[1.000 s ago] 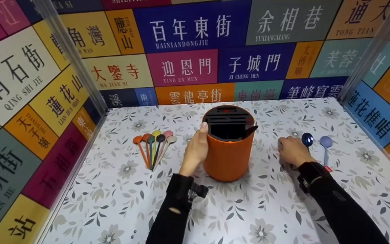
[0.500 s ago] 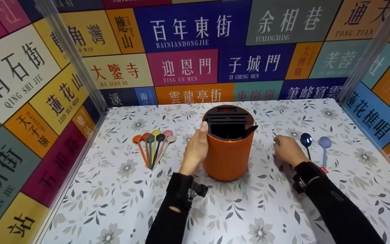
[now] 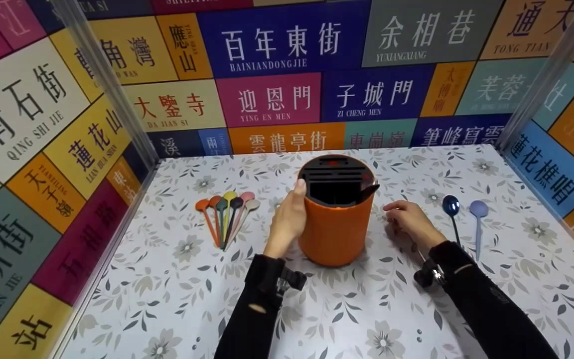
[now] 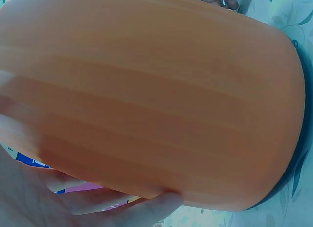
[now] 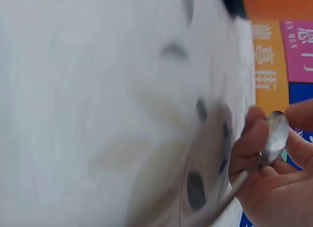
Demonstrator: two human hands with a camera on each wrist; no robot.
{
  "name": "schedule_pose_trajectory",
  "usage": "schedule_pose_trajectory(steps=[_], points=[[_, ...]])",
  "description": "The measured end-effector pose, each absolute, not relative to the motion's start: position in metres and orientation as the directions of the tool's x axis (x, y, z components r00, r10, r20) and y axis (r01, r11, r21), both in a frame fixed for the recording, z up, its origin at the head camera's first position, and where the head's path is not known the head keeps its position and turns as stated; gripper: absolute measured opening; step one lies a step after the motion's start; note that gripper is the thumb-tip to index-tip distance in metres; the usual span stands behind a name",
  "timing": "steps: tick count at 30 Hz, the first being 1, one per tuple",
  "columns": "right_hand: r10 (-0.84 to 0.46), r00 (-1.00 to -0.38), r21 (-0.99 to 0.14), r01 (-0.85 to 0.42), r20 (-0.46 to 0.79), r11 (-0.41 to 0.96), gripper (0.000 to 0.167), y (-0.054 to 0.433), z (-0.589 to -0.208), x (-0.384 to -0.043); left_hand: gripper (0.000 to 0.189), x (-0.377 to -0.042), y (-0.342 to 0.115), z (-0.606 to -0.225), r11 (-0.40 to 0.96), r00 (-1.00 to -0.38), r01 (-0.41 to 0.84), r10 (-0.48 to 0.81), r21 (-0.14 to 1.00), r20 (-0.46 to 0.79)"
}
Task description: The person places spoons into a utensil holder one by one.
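Observation:
My left hand (image 3: 288,217) grips the side of an orange cylindrical utensil holder (image 3: 336,234) with a black slotted top. In the left wrist view the holder's wall (image 4: 161,100) fills most of the picture, with fingers (image 4: 142,212) against it. Just right of the holder, my right hand (image 3: 409,219) is low over the table. In the right wrist view it pinches a silvery metal spoon (image 5: 275,139) near its bowl, the blurred handle pointing away. A small dark piece (image 3: 370,189) sticks out at the holder's right rim.
Several coloured spoons (image 3: 224,219) lie fanned out on the flower-patterned table (image 3: 167,299) at left. Right of my right hand lie a shiny blue spoon (image 3: 451,207) and a lavender spoon (image 3: 479,212). Sign-printed walls (image 3: 282,99) enclose the back and sides.
My right hand has moved left toward the holder, away from the blue and lavender spoons. My left hand and the holder have stayed put.

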State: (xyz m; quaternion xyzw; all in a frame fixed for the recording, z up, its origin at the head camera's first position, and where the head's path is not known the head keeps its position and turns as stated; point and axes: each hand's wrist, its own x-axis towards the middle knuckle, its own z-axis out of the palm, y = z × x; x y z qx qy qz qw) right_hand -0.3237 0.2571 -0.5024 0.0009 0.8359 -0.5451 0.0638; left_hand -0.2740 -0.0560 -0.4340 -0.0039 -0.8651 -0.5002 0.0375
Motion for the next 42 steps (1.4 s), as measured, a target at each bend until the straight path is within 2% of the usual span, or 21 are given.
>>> schedule_pose_trajectory(steps=[3, 10, 16, 26, 31, 36, 42], points=[[-0.058, -0.994, -0.901, 0.054, -0.088, 0.430, 0.035, 0.251, -0.500, -0.322, 0.104, -0.274, -0.056, -0.434, 0.494, -0.997, 0.043, -0.031, 0.869, 0.068], [0.000, -0.993, -0.805, -0.097, 0.119, 0.585, 0.019, 0.238, -0.494, -0.316, 0.110, -0.274, -0.056, -0.435, 0.494, -0.998, 0.037, -0.032, 0.869, 0.061], [0.068, -0.958, -0.829, -0.203, 0.277, 0.521, 0.019, 0.226, -0.482, -0.312, 0.105, -0.273, -0.056, -0.434, 0.494, -0.997, 0.038, -0.040, 0.869, 0.066], [0.186, -0.885, -0.853, -0.325, 0.426, 0.409, 0.018, 0.213, -0.458, -0.300, 0.101, -0.273, -0.055, -0.434, 0.486, -0.996, 0.053, -0.034, 0.872, 0.080], [0.216, -0.867, -0.878, -0.383, 0.449, 0.288, 0.031, 0.211, -0.443, -0.294, 0.099, -0.272, -0.055, -0.433, 0.492, -0.996, 0.043, -0.042, 0.869, 0.073], [0.210, -0.887, -0.909, -0.415, 0.411, 0.026, 0.047, 0.209, -0.428, -0.288, 0.099, -0.272, -0.055, -0.433, 0.493, -0.997, 0.035, -0.042, 0.869, 0.064], [0.164, -0.873, -0.828, -0.487, 0.459, -0.279, 0.051, 0.203, -0.407, -0.280, 0.102, -0.273, -0.055, -0.434, 0.490, -0.997, 0.034, -0.044, 0.871, 0.063]])
